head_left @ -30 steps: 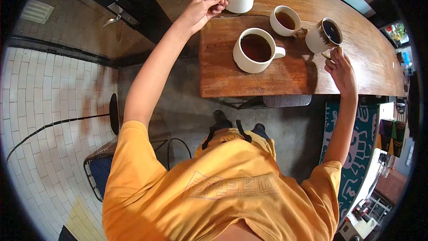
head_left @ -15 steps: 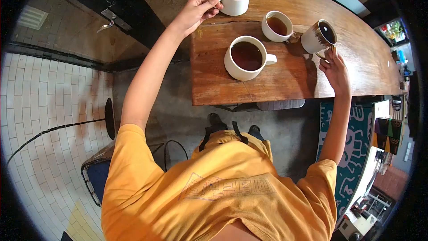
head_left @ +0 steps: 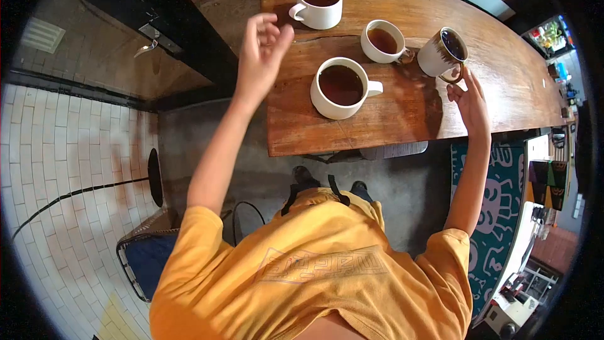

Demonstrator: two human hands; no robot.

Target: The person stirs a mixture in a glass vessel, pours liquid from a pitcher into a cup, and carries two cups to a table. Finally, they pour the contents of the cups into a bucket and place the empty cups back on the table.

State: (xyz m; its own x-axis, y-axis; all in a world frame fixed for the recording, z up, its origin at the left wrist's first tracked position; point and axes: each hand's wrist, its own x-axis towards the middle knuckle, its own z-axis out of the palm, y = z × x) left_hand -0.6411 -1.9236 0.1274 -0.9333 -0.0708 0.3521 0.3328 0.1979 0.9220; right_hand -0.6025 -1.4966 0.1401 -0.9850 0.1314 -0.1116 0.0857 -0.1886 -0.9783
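Note:
My left hand point(head_left: 263, 56) is in the air over the table's left edge, fingers parted and slightly curled, holding nothing. Just beyond it stands a white mug with a yellow inside point(head_left: 322, 14), its handle toward the hand. At the handle of a white mug with brown drips point(head_left: 434, 55), my right hand point(head_left: 470, 104) has its fingers loosely apart, and the handle loop shows free of a grip. Between the hands are a large white mug point(head_left: 337, 106) and a smaller white cup point(head_left: 375, 53). All four hold dark or amber liquid.
The wooden table point(head_left: 296, 135) ends toward me, with a stool point(head_left: 395, 150) tucked under it. A dark door frame point(head_left: 189, 31) and a blue-seated chair point(head_left: 148, 264) are on the left. A patterned teal panel point(head_left: 494, 214) and a counter stand to the right.
My left hand has let go of the yellow-lined mug's handle and drawn back toward me. My right fingers have loosened and come slightly away from the brown-dripped mug's handle.

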